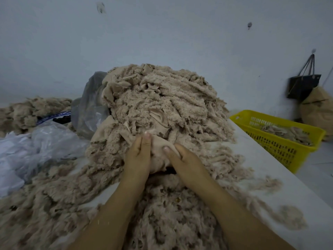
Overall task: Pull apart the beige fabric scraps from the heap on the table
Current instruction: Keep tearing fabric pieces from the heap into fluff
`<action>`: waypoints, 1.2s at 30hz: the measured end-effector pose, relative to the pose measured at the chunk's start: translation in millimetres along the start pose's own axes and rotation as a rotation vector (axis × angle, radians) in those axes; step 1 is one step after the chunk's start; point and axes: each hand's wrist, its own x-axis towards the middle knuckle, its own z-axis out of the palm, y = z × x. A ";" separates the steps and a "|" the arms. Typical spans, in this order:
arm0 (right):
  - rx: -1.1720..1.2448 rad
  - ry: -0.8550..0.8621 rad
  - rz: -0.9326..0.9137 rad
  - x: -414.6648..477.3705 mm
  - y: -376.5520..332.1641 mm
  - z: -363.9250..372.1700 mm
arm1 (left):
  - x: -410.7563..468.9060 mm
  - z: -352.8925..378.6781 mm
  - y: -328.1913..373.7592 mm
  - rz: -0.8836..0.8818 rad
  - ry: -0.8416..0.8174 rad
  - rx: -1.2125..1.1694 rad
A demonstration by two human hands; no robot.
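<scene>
A tall heap of beige fabric scraps (pixel 162 101) fills the middle of the table (pixel 266 159). At its near foot both hands pinch one smooth beige scrap (pixel 158 154) between them. My left hand (pixel 138 156) grips the scrap's left side, thumb on top. My right hand (pixel 183 157) grips its right side, thumb pressed into the cloth. The other fingers are hidden under the scrap. Shredded beige fluff (pixel 171 213) covers the table below my forearms.
A yellow plastic basket (pixel 281 138) with some scraps stands off the table's right edge. Clear and grey plastic bags (pixel 36 147) lie at the left, with another fluff pile (pixel 27 112) behind. A dark bag (pixel 302 85) hangs on the wall at the right.
</scene>
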 end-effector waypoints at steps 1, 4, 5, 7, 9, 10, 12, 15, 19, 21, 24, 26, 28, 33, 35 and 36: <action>0.048 0.056 0.030 1.0 1.0 -3.5 | 0.4 0.1 0.5 0.004 -0.038 0.037; 0.129 0.194 0.095 2.6 5.3 -9.8 | -3.2 4.7 -0.9 -0.010 -0.270 0.193; 0.133 0.202 0.112 3.5 6.3 -9.8 | -5.0 5.9 -2.4 0.000 -0.355 0.265; 0.150 0.257 0.153 5.9 7.1 -12.5 | -5.8 5.0 -4.9 0.034 -0.413 0.329; 0.236 0.445 0.224 9.9 9.3 -25.1 | -1.8 -1.2 -4.9 0.042 -0.324 0.379; 0.276 0.564 0.264 11.7 12.8 -35.6 | 1.1 -5.5 -5.1 0.035 -0.227 0.419; 0.304 0.683 0.305 13.0 22.8 -52.8 | 7.7 -15.2 -7.1 -0.019 0.023 0.453; 0.316 0.655 0.303 15.6 32.3 -50.3 | 11.6 -18.9 -13.7 -0.044 0.189 0.448; 0.421 0.799 0.347 20.5 33.0 -49.9 | 21.6 -29.2 -26.1 -0.123 0.418 0.281; 0.464 0.869 0.382 19.8 37.0 -60.3 | 28.9 -41.1 -29.7 -0.227 0.559 0.135; 0.439 0.854 0.380 19.9 39.4 -59.9 | 31.4 -43.6 -31.2 -0.269 0.612 0.142; 0.462 0.838 0.370 21.4 37.2 -53.0 | 26.3 -34.4 -24.7 -0.157 0.533 0.269; 0.494 0.811 0.367 21.2 35.2 -49.7 | 15.8 -22.5 -15.0 0.146 0.376 0.479; 0.486 0.788 0.339 18.0 31.7 -47.4 | -16.8 18.7 5.3 0.326 -0.416 0.580; 0.503 0.799 0.351 17.9 30.8 -47.6 | -17.6 21.9 -6.4 0.342 -0.540 0.689; 0.530 0.812 0.362 18.9 31.5 -49.6 | -14.7 19.2 -8.9 0.313 -0.502 0.645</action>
